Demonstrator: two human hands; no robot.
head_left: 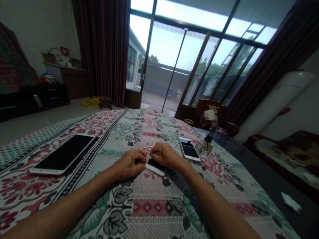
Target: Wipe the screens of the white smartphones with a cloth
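A white smartphone with a dark screen lies flat on the patterned tablecloth, partly covered by my hands. My left hand is closed at its left edge, thumb and curled fingers against the side. Over the top part of the screen, my right hand is closed in a pinch; a small whitish bit shows by its fingertips, too small to name. To the right lies a second white phone, screen up. A larger white phone or tablet with a black screen rests at the left.
A small glass bottle with a dark top stands right of the second phone. The floral tablecloth covers the table. Beyond it are a wooden chair, glass doors and dark curtains. A white scrap lies at the right.
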